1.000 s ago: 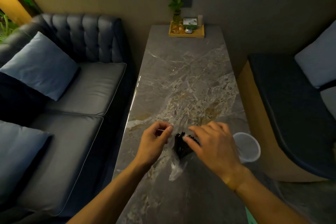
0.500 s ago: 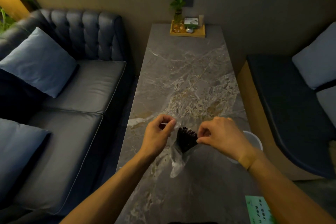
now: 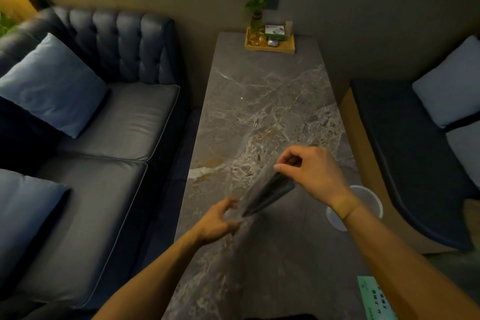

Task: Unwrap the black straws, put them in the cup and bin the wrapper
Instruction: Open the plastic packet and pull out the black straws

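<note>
Since half a second ago the hands have drawn apart, the right rising toward the far side and the left dropping nearer, so the black straws (image 3: 270,196) now lie stretched on a slant between them, motion-blurred; in the head view the right hand (image 3: 313,174) pinches the upper end of the clear wrapper (image 3: 240,205) with thumb and forefinger closed on it; the left hand (image 3: 217,222) has its fingers curled tight on the wrapper's lower end; all is held above the marble table (image 3: 259,101); the cup (image 3: 368,200) stands by the table's right edge, partly hidden behind the right wrist; a green card (image 3: 375,299) lies at the near right corner.
</note>
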Motion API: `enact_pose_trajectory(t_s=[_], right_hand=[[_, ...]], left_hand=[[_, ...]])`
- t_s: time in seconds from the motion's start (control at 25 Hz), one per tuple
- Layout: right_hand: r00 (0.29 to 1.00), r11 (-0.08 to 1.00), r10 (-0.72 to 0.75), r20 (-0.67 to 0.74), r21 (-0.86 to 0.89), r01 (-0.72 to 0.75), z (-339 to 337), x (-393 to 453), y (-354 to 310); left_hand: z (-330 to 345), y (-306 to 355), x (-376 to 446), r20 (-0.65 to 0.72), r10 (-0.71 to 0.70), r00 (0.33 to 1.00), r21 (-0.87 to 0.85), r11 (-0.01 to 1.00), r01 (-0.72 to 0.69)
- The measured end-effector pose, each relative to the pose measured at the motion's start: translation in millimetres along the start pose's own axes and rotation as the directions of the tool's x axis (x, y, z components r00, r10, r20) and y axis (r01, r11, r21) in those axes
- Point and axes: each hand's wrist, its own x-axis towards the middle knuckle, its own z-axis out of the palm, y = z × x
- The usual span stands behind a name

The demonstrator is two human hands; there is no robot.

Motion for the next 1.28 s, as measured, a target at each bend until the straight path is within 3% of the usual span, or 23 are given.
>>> enact_pose_trajectory(t_s=[0.08,0.16,0.36,0.48,0.6,0.88,1.28], right_hand=[[0.999,1.0,0.005,-0.05,0.023,-0.004,2,2,-5],[0.995,0.999,0.03,-0.092,0.033,-0.028,1,3,-7],[0.975,0.989,0.146,-0.169,0.035,-0.142,-15,0,2],[0.949,0.961,0.254,-0.188,0.161,-0.225,-30,-7,14],[0.913,0.908,0.357,-0.198,0.303,-0.29,-41,-17,29],[0.809,0.729,0.564,-0.167,0.561,-0.392,-49,-44,84],[0.825,0.683,0.55,-0.128,0.639,-0.355,-79,-71,140]], left_hand=[[-1,-12,8,-0.108,-0.003,0.994,0.179,0.984,0.022],[-4,-18,14,-0.227,0.023,0.974,0.23,0.973,0.031],[-18,-21,21,-0.308,0.039,0.951,0.044,0.999,-0.026],[-29,-13,24,-0.321,0.031,0.947,-0.128,0.989,-0.076],[-41,0,26,-0.344,0.074,0.936,-0.197,0.969,-0.149],[-47,48,18,-0.411,0.219,0.885,-0.175,0.934,-0.312],[-15,95,17,-0.563,0.262,0.784,-0.154,0.898,-0.411]])
